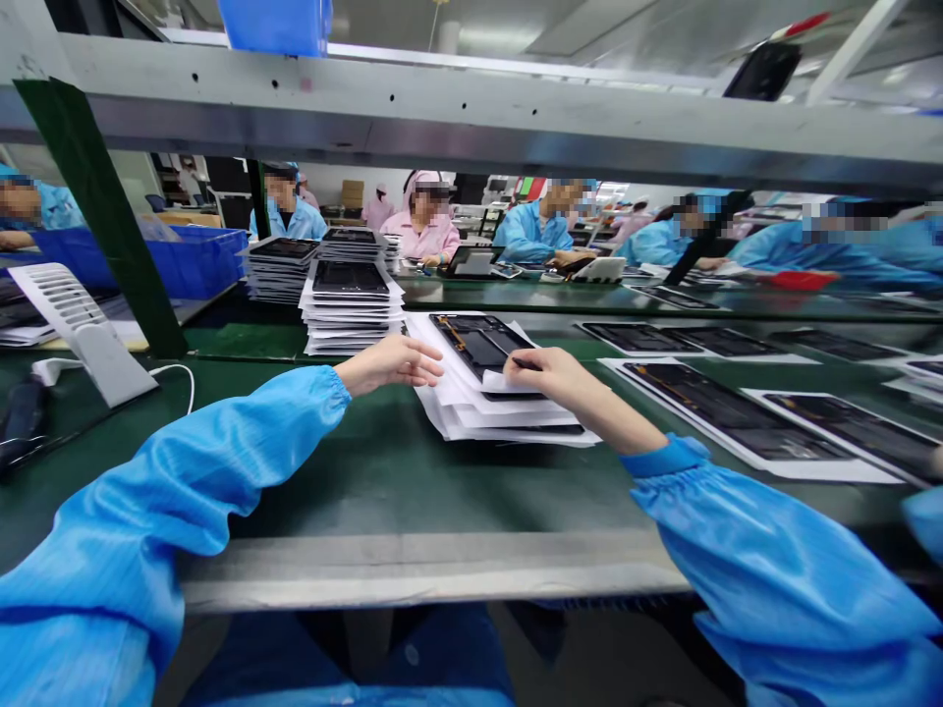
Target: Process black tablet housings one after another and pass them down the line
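The bench's pale edge [419, 579] is running on the near side of both hands. The left hand [394, 365] is hanging loosely open, apparently holding nothing, its fingertips overlapping the side of the uneven paper stack [471, 417]; I'm not able to tell whether they are touching. The right hand [549, 375] is curling nearly closed over the stack's near right part, beside a white sheet corner [497, 381], but what it is gripping, if anything, is staying hidden from me. The dark panel [478, 346] is lying on top, between and just beyond the hands. Those sheets are fanning out unevenly, so a one-sided tug could be sliding the panel off or creasing paper. Right of the right hand, more panels on sheets [737, 407] are lying exposed, where a swinging sleeve could be scuffing one. Beyond the left hand, a tall stack [354, 314] is standing with ragged edges; a knock from that hand could be tipping it. Farther off, co-workers [537, 228] are sitting across the bench.
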`<state>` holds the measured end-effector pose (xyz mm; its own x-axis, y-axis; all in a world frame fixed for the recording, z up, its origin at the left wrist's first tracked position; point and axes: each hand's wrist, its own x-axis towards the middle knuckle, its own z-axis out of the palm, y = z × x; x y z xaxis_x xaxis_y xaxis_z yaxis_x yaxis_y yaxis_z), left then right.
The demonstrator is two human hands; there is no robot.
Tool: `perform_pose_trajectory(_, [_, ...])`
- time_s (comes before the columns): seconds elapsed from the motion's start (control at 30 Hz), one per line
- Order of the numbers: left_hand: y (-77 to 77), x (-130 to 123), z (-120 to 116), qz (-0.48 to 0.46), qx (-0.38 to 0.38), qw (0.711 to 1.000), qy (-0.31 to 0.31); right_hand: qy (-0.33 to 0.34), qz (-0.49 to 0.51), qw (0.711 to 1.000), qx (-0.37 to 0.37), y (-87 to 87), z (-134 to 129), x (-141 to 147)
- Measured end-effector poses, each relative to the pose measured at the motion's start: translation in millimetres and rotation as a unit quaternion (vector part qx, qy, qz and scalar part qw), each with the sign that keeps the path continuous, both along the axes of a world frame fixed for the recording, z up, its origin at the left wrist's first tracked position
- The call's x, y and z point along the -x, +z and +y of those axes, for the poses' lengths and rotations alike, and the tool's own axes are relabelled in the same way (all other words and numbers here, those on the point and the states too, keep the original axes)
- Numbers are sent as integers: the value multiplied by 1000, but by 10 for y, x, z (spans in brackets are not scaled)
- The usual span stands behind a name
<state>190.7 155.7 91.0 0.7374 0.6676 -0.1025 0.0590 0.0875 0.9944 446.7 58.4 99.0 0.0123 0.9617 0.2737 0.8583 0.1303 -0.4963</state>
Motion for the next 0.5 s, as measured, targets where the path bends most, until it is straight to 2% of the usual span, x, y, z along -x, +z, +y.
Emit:
perform_pose_trajectory(0.23, [17, -323, -9, 18, 37, 999, -18, -32, 18, 998, -56, 128, 2, -25])
perform_pose_trajectory(0.37, [9, -650, 23, -6, 24, 999, 30, -24, 16, 997, -78, 150, 23, 68])
perform_pose_trajectory(0.5, [97, -859, -7, -36, -5, 995, 93, -4, 15, 994, -107, 98, -83, 328])
